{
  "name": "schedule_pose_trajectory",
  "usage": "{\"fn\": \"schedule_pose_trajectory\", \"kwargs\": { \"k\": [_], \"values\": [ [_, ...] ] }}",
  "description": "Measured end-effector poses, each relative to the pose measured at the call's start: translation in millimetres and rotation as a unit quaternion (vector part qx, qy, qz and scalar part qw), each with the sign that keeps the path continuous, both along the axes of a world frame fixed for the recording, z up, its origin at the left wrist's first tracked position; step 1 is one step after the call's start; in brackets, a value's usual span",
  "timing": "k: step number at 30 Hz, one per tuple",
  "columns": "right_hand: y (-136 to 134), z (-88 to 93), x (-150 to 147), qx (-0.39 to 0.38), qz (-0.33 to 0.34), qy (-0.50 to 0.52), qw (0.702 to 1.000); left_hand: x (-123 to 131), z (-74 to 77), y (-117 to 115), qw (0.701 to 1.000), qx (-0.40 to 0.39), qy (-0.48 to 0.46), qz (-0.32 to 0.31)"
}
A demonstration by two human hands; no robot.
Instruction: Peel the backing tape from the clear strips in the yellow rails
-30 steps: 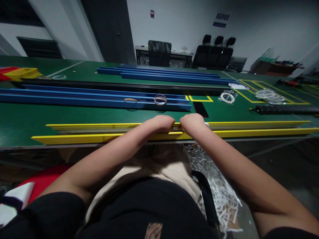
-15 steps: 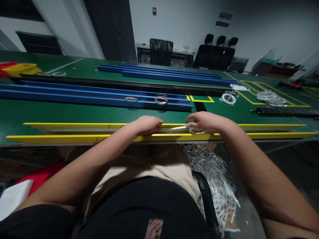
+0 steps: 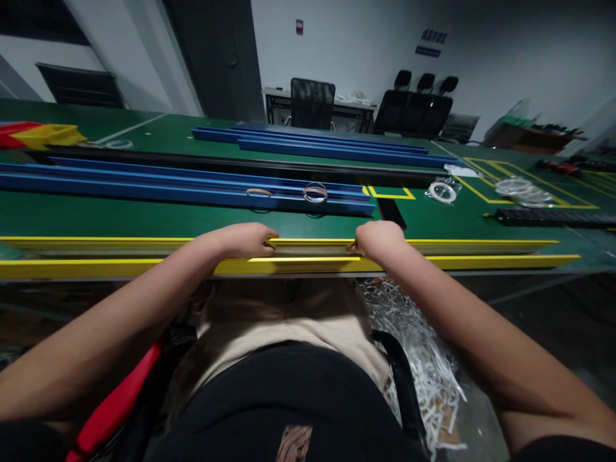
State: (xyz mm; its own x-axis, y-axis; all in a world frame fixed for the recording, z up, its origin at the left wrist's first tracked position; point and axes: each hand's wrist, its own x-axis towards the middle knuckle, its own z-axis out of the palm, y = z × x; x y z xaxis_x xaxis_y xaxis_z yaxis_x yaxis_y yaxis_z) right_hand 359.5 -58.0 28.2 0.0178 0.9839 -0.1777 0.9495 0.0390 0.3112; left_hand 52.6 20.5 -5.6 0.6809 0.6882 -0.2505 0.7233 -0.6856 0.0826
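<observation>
In the head view, the only one, the left hand (image 3: 245, 240) and right hand (image 3: 380, 239) rest well apart over a long yellow channel (image 3: 457, 262), which lies along the near edge of the green table (image 3: 312, 226), directly under the fingers and running out past both hands. The left thumb and forefinger show a narrow gap at the channel's far edge; whether they pinch something, I cannot tell. The right fingers are curled in at the channel, their grip hidden, so what they hold cannot be told either. The spread hands probably steady the channel, and it likely lies near the body so both reach it easily. Beyond the left fingers are blue channels (image 3: 183, 194), with a ring-shaped band (image 3: 315, 192) set on them, perhaps to stay within reach. Just beyond the right fingers lies a dark flat slab (image 3: 392, 213), with no brand visible; farther right is a white roll (image 3: 441, 192) in clear wrap, with no readable label. Far beyond the right fingers, the wall sign (image 3: 433, 36) carries characters too blurred to read, and the red plate (image 3: 299, 27) is too small to make out.
</observation>
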Motion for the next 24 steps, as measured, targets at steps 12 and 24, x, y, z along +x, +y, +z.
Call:
{"fn": "schedule_pose_trajectory", "kwargs": {
  "k": [12, 24],
  "values": [
    [-4, -4.2, -2, 0.030, 0.024, 0.019, 0.999, 167, 7.5, -22, 0.996, 0.037, -0.005, -0.075],
    [-2, 26.2, 69, -0.104, 0.098, 0.149, 0.978, 157, 6.1, -27, 0.991, 0.055, -0.045, -0.117]
  ]
}}
